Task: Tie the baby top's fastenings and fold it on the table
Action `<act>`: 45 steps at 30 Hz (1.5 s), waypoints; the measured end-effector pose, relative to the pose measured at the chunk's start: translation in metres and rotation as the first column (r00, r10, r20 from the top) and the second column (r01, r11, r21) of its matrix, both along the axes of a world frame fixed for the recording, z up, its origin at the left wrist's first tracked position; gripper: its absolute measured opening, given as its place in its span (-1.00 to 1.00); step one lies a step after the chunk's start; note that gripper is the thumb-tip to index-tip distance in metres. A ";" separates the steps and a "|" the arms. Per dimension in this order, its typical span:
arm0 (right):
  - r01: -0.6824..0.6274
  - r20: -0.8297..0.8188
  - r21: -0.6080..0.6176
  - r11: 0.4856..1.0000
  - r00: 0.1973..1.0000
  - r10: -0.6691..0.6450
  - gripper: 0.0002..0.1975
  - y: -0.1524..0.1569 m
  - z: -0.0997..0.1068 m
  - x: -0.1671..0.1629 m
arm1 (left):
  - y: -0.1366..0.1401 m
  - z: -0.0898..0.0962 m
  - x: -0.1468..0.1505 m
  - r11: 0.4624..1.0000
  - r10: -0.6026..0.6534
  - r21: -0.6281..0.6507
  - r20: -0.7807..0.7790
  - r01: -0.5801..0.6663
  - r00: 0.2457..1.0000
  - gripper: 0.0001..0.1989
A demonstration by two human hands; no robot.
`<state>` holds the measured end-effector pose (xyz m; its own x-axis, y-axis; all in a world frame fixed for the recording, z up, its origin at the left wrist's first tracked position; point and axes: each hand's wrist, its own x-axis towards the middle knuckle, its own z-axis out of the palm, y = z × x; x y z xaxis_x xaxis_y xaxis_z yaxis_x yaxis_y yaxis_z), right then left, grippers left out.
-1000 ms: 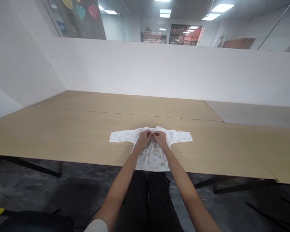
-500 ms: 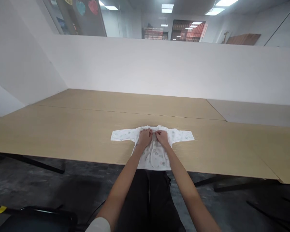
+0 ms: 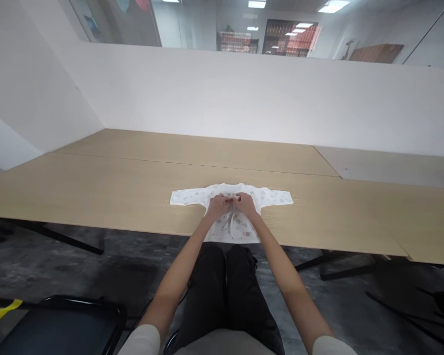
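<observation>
A small white baby shirt (image 3: 234, 230) with a faint print lies spread on the table, its sleeves stretched out left and right. My left hand (image 3: 219, 205) is closed on the shirt's front opening near the upper middle. Right beside it, my right hand (image 3: 245, 203) pinches the other side of the same opening, and the fingertips of both hands nearly meet. Between them the cloth is slightly raised and creased. Any fastener under my fingers is too small to make out.
The wooden table (image 3: 114, 192) runs wide to both sides, with a white wall (image 3: 222, 93) behind it and a window above. A dark chair (image 3: 66, 325) with yellow tape stands at the lower left. My legs are under the table's front edge.
Both hands have come closer together and a little lower down the shirt's front opening. The whole scene sits slightly higher in view as the camera tilts down.
</observation>
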<state>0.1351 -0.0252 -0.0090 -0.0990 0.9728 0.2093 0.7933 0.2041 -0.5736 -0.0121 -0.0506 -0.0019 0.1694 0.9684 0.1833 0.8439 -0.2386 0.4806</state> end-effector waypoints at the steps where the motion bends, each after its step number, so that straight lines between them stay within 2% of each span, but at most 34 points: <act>1: 0.003 -0.003 -0.011 1.000 1.000 -0.003 -0.78 -0.005 0.000 0.000 | -0.002 0.001 0.001 1.000 -0.023 -0.013 0.010 0.023 1.000 -0.72; 9: 0.017 0.036 -0.008 1.000 0.999 -0.017 -0.80 -0.024 0.000 -0.005 | -0.008 -0.007 0.011 1.000 0.030 -0.001 0.034 -0.030 0.999 -0.71; 12: 0.035 -0.015 0.018 0.999 0.999 -0.035 -0.79 -0.025 -0.002 -0.005 | -0.009 -0.011 0.011 0.998 0.049 0.028 0.011 -0.049 0.999 -0.70; 17: -0.028 -0.148 -0.014 0.999 0.989 0.026 -0.80 -0.027 -0.005 0.004 | -0.011 -0.012 0.011 0.998 0.053 0.034 0.041 -0.055 0.998 -0.78; 20: -0.006 -0.252 -0.003 1.000 0.968 0.005 -0.81 -0.028 -0.007 0.008 | -0.012 -0.011 0.012 0.995 0.086 0.041 0.038 -0.087 0.996 -0.78; 24: 0.012 -0.358 -0.003 1.000 0.934 -0.012 -0.80 -0.030 -0.010 0.007 | -0.011 -0.013 0.012 0.997 0.069 0.043 0.037 -0.071 0.997 -0.82; 30: 0.039 -0.415 -0.004 0.999 0.909 -0.037 -0.72 -0.031 -0.012 0.004 | -0.008 -0.019 0.008 0.998 0.032 0.045 0.141 -0.039 0.989 -0.83; 34: 0.002 -0.416 0.031 1.000 0.909 0.011 -0.74 -0.032 -0.011 0.003 | -0.006 -0.021 0.007 0.999 0.029 0.017 0.218 -0.033 0.976 -0.81; 39: -0.054 -0.392 0.118 0.992 0.915 0.096 -0.75 -0.034 -0.010 0.004 | -0.006 -0.021 0.005 0.999 0.002 0.049 0.304 -0.018 0.953 -0.79; 45: -0.068 -0.399 0.171 0.983 0.907 0.132 -0.74 -0.033 -0.014 0.002 | -0.006 -0.020 0.005 0.998 0.014 0.044 0.366 -0.033 0.930 -0.77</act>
